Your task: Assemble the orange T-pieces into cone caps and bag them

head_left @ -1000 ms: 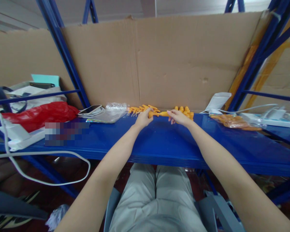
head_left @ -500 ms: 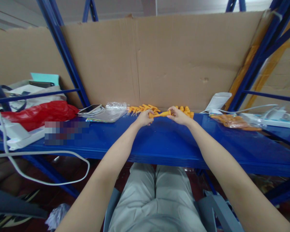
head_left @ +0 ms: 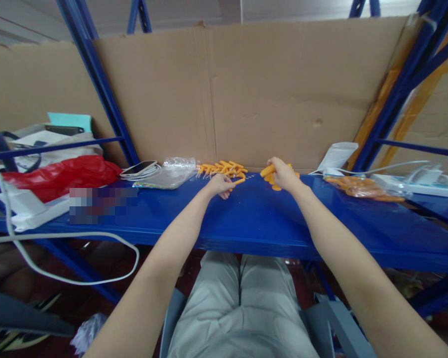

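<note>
My left hand [head_left: 220, 186] is closed on a thin, bent orange plastic piece [head_left: 240, 180], which curves out to the right from the fingertips. Just behind that hand lies a heap of orange plastic pieces [head_left: 220, 168], some with short pale ends. My right hand [head_left: 283, 175] is closed over a group of thicker orange plastic parts [head_left: 269, 172] near the cardboard. One elongated part sticks out to the left of its fingers; the fingers partly hide the others.
A clear plastic bag [head_left: 179, 174] and a phone [head_left: 140, 169] on a white cable lie left on the blue shelf [head_left: 254, 223]. Farther left is a red bag [head_left: 67, 174]. Bagged orange pieces [head_left: 358, 189] lie right. A cardboard sheet [head_left: 269, 94] stands behind.
My hands held an orange piece between them and have come apart. The left keeps a bent piece, lower and slightly left; the right has moved right onto the thicker orange parts.
</note>
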Demonstrator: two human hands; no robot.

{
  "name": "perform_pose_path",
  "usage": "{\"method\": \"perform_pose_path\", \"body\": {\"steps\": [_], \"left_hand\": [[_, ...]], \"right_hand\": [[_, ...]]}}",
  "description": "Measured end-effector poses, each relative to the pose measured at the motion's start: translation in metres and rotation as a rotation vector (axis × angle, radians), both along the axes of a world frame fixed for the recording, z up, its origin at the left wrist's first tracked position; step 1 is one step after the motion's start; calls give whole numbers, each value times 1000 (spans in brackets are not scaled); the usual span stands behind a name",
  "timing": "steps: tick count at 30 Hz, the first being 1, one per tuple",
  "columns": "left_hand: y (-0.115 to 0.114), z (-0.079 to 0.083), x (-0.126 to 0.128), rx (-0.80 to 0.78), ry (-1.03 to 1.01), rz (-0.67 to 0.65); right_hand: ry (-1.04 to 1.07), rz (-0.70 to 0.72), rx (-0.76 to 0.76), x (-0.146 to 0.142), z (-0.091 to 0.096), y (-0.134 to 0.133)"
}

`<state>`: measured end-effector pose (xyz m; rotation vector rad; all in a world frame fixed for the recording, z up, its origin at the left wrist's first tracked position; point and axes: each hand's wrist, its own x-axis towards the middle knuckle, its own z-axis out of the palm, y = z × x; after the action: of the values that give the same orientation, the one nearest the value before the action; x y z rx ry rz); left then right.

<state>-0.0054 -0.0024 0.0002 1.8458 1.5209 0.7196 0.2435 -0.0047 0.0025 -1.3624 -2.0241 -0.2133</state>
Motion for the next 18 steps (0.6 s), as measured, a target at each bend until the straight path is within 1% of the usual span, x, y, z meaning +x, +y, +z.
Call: {"method": "perform_pose_path", "body": {"steps": [3,6,10,12,15,18], "left_hand": [[4,-3,-5,37,36,40],[6,-5,-7,130,82,73],[7,-7,-7,220,151,86],[7,-7,-6,231,174,85],[7,-7,-6,237,192,77],[7,-8,-5,235,186,60]], "right_hand": [[69,-84,54,11,0,3],[126,-164,97,17,0,6],[194,-267,86,19,0,11],[262,-284,46,21,0,14],[366,-275,-29,25,-2,18],[411,-266,-45,30,-6,22]]}}
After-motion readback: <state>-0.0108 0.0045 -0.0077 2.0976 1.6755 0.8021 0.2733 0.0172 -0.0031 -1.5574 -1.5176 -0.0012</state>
